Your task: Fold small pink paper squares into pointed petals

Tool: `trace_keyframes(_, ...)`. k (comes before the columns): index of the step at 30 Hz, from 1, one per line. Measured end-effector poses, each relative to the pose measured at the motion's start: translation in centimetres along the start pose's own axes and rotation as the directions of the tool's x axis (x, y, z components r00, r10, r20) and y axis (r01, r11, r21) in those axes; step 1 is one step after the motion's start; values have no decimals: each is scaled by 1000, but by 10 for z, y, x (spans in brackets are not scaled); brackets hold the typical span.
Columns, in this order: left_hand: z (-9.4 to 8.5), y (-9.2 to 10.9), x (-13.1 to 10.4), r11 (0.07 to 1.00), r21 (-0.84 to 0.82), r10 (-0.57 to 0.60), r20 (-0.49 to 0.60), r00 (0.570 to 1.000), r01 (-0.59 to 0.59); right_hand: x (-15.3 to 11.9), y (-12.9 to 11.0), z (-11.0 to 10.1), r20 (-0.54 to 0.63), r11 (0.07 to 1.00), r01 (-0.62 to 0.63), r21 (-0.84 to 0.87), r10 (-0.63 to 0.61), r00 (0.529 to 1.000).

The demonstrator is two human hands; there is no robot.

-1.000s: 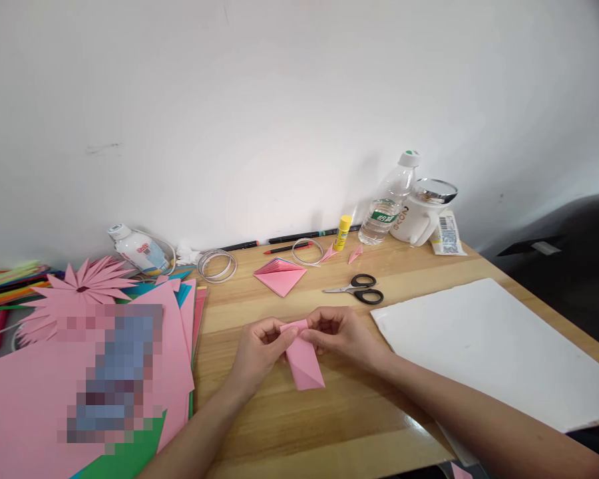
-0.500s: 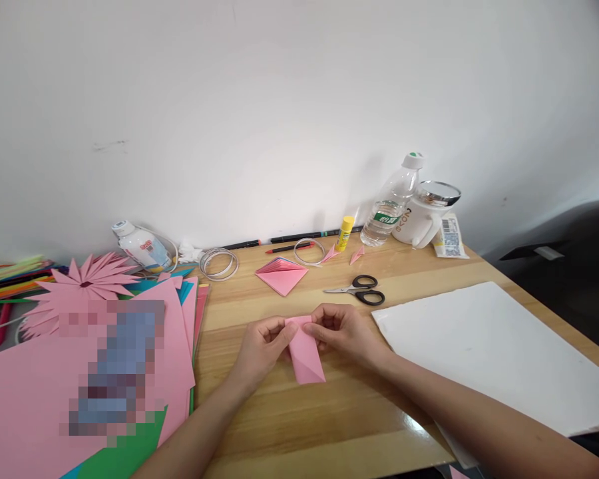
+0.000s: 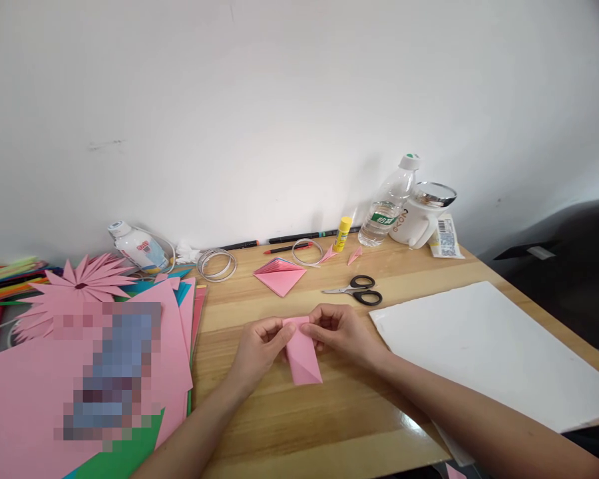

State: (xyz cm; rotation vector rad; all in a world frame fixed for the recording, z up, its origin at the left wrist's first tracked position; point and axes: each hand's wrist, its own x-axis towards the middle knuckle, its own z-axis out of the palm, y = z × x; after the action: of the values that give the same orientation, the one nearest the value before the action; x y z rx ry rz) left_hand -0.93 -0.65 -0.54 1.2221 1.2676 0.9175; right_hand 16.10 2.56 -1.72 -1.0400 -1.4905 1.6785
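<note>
Left grip (image 3: 258,347): pinching the upper left edge of a pink folded strip (image 3: 303,359) between thumb and fingers.
Right grip (image 3: 343,332): pinching the strip's upper right edge the same way, on the near side of the scissors (image 3: 353,289).
Pink folded strip: held by both grips, this side of the scissors and to their left; a diagonal crease crosses its lower end.
Scissors: lying on the tabletop (image 3: 259,432), black handles to the right, blades pointing left.
Pleated pink diamond (image 3: 282,283): left of the scissors, slightly farther back.
Small pink pieces (image 3: 354,255): two, behind the scissors.
Glue stick (image 3: 343,233): upright, yellow, behind the scissors.
Water bottle (image 3: 379,223): standing behind the scissors, to the right.
White mug (image 3: 410,225): also behind them, farther right.
White board (image 3: 484,352): flat, right of the scissors and reaching nearer.
Pink sheets (image 3: 20,399): well left of the scissors, partly hidden by a pixelated patch.
Spiky pink paper flower (image 3: 104,283): well left of the scissors, about level with them.
</note>
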Motion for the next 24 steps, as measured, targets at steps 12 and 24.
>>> trace_keyframes(12,-1,-2,0,998,52,31,-18,999,-30,-3,-2,0,5,999,-13,39,12,1000)
trace_keyframes(24,0,-1,-1,999,32,19,3,1000,-19,-2,-1,-2,10,999,-14,52,13,1000)
